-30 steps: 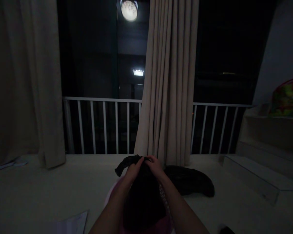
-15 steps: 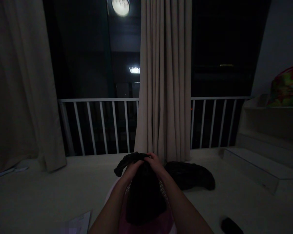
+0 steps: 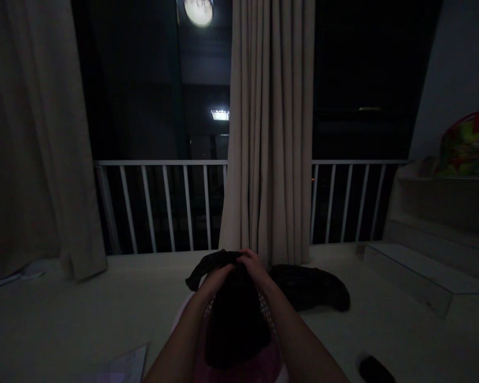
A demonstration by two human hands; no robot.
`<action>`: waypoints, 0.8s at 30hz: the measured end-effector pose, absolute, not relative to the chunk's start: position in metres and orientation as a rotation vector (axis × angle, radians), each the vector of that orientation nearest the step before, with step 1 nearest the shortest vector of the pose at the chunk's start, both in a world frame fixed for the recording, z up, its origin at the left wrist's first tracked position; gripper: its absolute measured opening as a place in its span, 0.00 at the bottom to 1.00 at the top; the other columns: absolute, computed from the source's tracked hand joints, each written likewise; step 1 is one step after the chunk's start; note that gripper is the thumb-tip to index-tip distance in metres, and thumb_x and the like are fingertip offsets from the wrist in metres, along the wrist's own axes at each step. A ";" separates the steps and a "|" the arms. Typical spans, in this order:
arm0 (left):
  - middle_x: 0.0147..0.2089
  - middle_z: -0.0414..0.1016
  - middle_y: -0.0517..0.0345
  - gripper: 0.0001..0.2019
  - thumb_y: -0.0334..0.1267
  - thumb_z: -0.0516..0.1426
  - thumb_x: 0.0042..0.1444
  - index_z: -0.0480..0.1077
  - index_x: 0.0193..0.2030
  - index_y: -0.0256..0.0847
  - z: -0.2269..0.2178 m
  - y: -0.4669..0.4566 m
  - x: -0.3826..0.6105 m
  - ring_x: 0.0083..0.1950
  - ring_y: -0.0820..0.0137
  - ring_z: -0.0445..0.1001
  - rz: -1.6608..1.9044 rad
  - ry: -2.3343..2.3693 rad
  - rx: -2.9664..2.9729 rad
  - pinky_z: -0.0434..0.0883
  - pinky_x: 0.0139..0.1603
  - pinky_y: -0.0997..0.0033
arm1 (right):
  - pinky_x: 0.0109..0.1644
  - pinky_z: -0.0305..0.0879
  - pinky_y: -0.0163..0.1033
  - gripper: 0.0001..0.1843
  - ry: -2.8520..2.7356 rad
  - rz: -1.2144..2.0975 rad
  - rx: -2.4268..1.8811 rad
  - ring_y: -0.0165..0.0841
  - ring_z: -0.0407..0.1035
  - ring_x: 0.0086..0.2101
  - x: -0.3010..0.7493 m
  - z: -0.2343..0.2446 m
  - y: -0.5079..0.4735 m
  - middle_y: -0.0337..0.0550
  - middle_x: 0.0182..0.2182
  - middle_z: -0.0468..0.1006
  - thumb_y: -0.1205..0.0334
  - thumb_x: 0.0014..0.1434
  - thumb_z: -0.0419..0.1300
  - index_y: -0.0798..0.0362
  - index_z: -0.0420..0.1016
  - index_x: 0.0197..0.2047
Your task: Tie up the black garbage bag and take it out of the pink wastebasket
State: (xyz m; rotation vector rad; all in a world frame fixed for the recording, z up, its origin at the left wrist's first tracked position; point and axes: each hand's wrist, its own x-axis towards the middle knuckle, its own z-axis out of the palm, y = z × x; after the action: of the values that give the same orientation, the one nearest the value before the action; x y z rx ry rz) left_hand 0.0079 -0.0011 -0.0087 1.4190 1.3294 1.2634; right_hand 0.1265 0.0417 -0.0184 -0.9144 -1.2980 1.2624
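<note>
We see our left hand (image 3: 217, 277) and right hand (image 3: 255, 266) close together, each grip closed on the top edge of a dark cloth (image 3: 235, 324). It hangs over the lap, one end flopping out to the left; in this dim light it may be a garment. A second dark garment (image 3: 309, 287) lies just to the right on the pale floor (image 3: 104, 308), before the curtain (image 3: 269, 133).

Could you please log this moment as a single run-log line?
left hand: gripping dark cloth | right hand: gripping same cloth | nearby: second dark garment on white surface, curtain behind
</note>
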 end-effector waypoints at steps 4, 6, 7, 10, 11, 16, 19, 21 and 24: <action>0.43 0.77 0.53 0.12 0.36 0.54 0.46 0.74 0.37 0.38 -0.010 0.000 0.007 0.48 0.62 0.73 1.266 1.345 1.406 0.66 0.51 0.67 | 0.31 0.59 0.33 0.14 -1.244 1.276 -0.940 0.28 0.65 0.26 0.127 -0.015 0.039 0.35 0.22 0.72 0.64 0.37 0.56 0.54 0.71 0.32; 0.43 0.77 0.53 0.11 0.36 0.53 0.47 0.74 0.36 0.38 -0.011 0.001 0.007 0.48 0.62 0.73 1.247 1.336 1.391 0.66 0.50 0.67 | 0.31 0.59 0.33 0.14 -1.242 1.269 -0.933 0.29 0.64 0.25 0.127 -0.014 0.038 0.35 0.22 0.72 0.64 0.37 0.55 0.54 0.71 0.31; 0.43 0.77 0.52 0.10 0.36 0.53 0.47 0.74 0.35 0.38 -0.011 0.002 0.006 0.48 0.62 0.73 1.242 1.332 1.386 0.66 0.50 0.68 | 0.31 0.59 0.33 0.13 -1.242 1.265 -0.928 0.29 0.64 0.25 0.127 -0.014 0.038 0.35 0.22 0.71 0.65 0.37 0.54 0.54 0.71 0.31; 0.44 0.77 0.51 0.10 0.38 0.54 0.47 0.73 0.35 0.38 -0.012 0.003 0.005 0.48 0.62 0.73 1.257 1.320 1.386 0.66 0.50 0.68 | 0.30 0.59 0.33 0.14 -1.242 1.260 -0.926 0.28 0.64 0.24 0.128 -0.013 0.037 0.35 0.21 0.71 0.65 0.36 0.53 0.54 0.71 0.31; 0.44 0.77 0.51 0.11 0.39 0.55 0.47 0.73 0.36 0.39 -0.013 0.003 0.005 0.48 0.62 0.73 1.262 1.312 1.386 0.67 0.49 0.68 | 0.30 0.59 0.33 0.14 -1.237 1.263 -0.926 0.28 0.64 0.25 0.128 -0.012 0.036 0.35 0.22 0.71 0.65 0.36 0.53 0.54 0.71 0.31; 0.44 0.77 0.53 0.12 0.41 0.54 0.47 0.72 0.37 0.39 -0.017 0.006 0.003 0.47 0.62 0.73 1.265 1.296 1.373 0.68 0.45 0.70 | 0.28 0.58 0.32 0.15 -1.239 1.255 -0.921 0.28 0.63 0.24 0.128 -0.012 0.036 0.35 0.21 0.70 0.66 0.35 0.52 0.54 0.70 0.31; 0.39 0.78 0.55 0.11 0.40 0.53 0.47 0.71 0.35 0.39 -0.018 0.006 0.002 0.43 0.62 0.74 1.247 1.322 1.404 0.68 0.43 0.69 | 0.24 0.56 0.32 0.16 -1.248 1.253 -0.914 0.27 0.61 0.21 0.128 -0.013 0.036 0.34 0.19 0.67 0.65 0.35 0.51 0.54 0.69 0.32; 0.37 0.77 0.55 0.10 0.39 0.52 0.47 0.71 0.34 0.39 -0.017 0.006 0.002 0.41 0.62 0.74 1.251 1.344 1.443 0.68 0.43 0.69 | 0.23 0.55 0.32 0.16 -1.253 1.262 -0.900 0.27 0.60 0.19 0.128 -0.014 0.036 0.33 0.18 0.66 0.65 0.36 0.51 0.54 0.68 0.33; 0.39 0.77 0.53 0.10 0.39 0.52 0.47 0.71 0.34 0.39 -0.015 0.005 0.003 0.42 0.63 0.74 1.279 1.352 1.486 0.68 0.44 0.69 | 0.24 0.56 0.32 0.17 -1.270 1.257 -0.901 0.27 0.60 0.19 0.128 -0.015 0.037 0.33 0.17 0.66 0.65 0.36 0.50 0.54 0.68 0.33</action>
State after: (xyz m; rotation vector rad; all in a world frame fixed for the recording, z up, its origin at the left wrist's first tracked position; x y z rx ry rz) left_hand 0.0032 0.0055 -0.0149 1.4856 1.3522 1.2785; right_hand 0.1275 0.0368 -0.0149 -0.9012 -1.2702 1.2573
